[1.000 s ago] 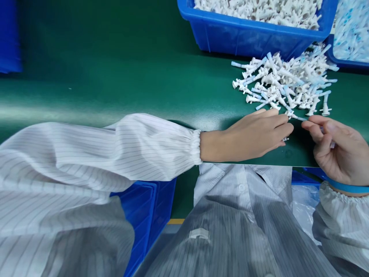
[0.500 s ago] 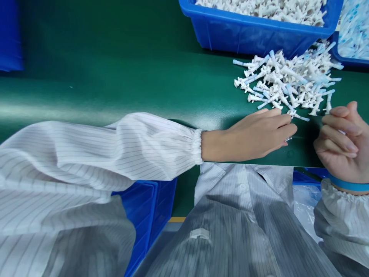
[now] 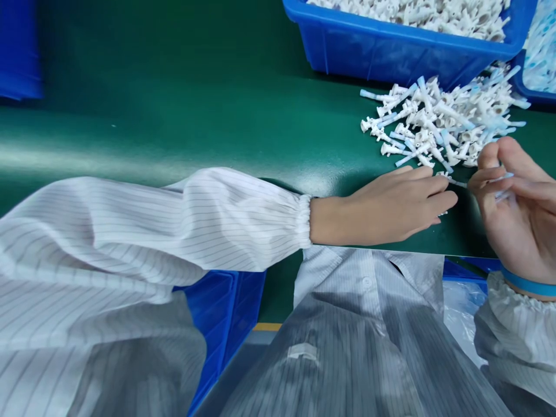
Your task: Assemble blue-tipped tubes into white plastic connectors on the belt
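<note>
My left hand [image 3: 397,202] is palm down above the near edge of the table, its fingers bent and closed. A sliver of a small white plastic fitting [image 3: 443,213] shows by its fingertips; the rest is hidden under the hand. My right hand [image 3: 521,202] is turned palm up, fingers curled, with short translucent pale-blue tube pieces [image 3: 504,178] held among them. Just beyond both hands is a loose pile of white plastic fittings with pale-blue tubes [image 3: 443,121]. One such fitting with a tube [image 3: 454,180] lies between the hands.
A blue bin [image 3: 391,55] full of white fittings stands behind the pile. Right of it, a blue tray [image 3: 534,95] contains translucent blue-tipped pieces. Another blue bin [image 3: 19,52] is at the far left of the green table [image 3: 174,116]. Blue crates [image 3: 221,318] sit below the table edge.
My right hand has moved up toward the pile and opened its curl somewhat, showing the tube pieces in it. My left hand has stayed almost in place; the whole view has shifted slightly.
</note>
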{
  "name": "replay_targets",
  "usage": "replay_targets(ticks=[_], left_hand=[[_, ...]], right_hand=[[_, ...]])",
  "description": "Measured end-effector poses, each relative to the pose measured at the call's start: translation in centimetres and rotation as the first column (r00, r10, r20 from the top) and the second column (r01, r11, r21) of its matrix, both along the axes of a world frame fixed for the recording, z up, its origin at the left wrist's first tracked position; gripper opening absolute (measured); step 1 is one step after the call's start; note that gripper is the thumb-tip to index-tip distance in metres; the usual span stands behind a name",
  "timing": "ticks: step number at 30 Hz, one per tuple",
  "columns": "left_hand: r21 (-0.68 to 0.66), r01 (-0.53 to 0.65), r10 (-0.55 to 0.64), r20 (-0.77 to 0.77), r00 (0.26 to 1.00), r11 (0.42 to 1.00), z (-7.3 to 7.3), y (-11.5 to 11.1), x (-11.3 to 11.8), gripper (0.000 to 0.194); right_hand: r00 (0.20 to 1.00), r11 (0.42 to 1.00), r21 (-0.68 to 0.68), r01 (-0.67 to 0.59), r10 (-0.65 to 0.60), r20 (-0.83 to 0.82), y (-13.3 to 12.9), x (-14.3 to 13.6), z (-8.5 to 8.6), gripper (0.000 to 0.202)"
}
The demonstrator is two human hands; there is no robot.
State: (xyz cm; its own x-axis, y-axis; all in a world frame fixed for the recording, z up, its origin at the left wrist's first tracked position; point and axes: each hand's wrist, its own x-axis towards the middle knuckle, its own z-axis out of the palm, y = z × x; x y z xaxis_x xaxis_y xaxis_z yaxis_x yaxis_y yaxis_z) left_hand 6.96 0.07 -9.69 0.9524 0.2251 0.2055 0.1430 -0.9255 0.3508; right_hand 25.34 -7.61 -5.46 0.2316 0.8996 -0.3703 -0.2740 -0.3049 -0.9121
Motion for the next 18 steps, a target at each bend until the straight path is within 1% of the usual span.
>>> replay_targets(ticks=[2, 4, 8, 9, 11, 13, 18], left_hand=[[0.001, 0.003, -0.003, 0.007, 1.0, 1.0, 0.0, 0.0, 0.0, 0.019], [0.001, 0.006, -0.006, 0.012, 1.0, 1.0, 0.0, 0.1, -0.1, 0.02], [0.006, 0.005, -0.005, 0.009, 1.0, 1.0, 0.0, 0.1, 0.0, 0.019], [0.007, 0.004, -0.004, 0.006, 1.0, 1.0, 0.0, 0.1, 0.0, 0.02], [0.007, 0.004, -0.004, 0.001, 1.0, 1.0, 0.1, 0.0, 0.1, 0.021], [0.002, 0.009, -0.009, -0.003, 1.0, 1.0, 0.1, 0.0, 0.1, 0.023], [-0.017, 0.006, -0.006, -0.003, 1.0, 1.0, 0.1, 0.0, 0.2, 0.025]], right_hand=[[0.999, 1.0, 0.02, -0.002, 0.001, 0.046, -0.2, 0.0, 0.0, 0.056], [0.997, 0.999, 0.034, -0.025, 0.022, 0.069, -0.4, 0.1, -0.1, 0.05], [0.997, 0.998, -0.005, -0.066, 0.066, 0.031, -0.8, 0.1, -0.4, 0.021], [0.997, 0.997, -0.021, -0.07, 0.07, 0.016, -0.8, 0.1, -0.4, 0.021], [0.997, 0.996, -0.047, -0.08, 0.08, -0.003, -0.9, 0.1, -0.4, 0.033], [0.996, 0.993, -0.066, -0.093, 0.093, 0.002, -0.9, 0.2, -0.3, 0.039], [0.989, 0.991, -0.056, -0.12, 0.124, 0.076, -1.3, 0.3, -0.8, 0.031]])
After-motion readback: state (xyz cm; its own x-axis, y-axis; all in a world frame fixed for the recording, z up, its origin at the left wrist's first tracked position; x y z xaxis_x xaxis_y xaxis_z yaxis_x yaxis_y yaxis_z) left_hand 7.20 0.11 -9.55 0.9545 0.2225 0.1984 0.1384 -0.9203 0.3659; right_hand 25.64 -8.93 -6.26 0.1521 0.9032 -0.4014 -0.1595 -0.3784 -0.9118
